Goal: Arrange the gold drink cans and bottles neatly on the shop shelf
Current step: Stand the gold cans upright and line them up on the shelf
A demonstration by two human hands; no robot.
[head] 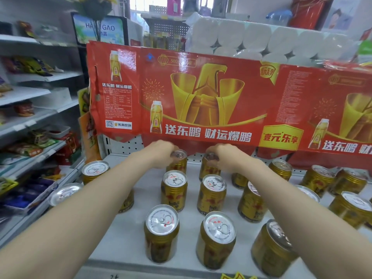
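Both hands are in at the back of the white shelf [192,214], under the hanging red banner [201,93]: left hand [162,153] curled over the top of one gold can [178,165], right hand [224,157] gripping the lid of a second gold can [207,169] beside it. The danger, I'd say, is those forearms crossing low over the front cans [162,232], where one dropped elbow could knock a can over or off the edge. Every can in view stands upright with its tab sealed, contents unseen, and no real bottles show.
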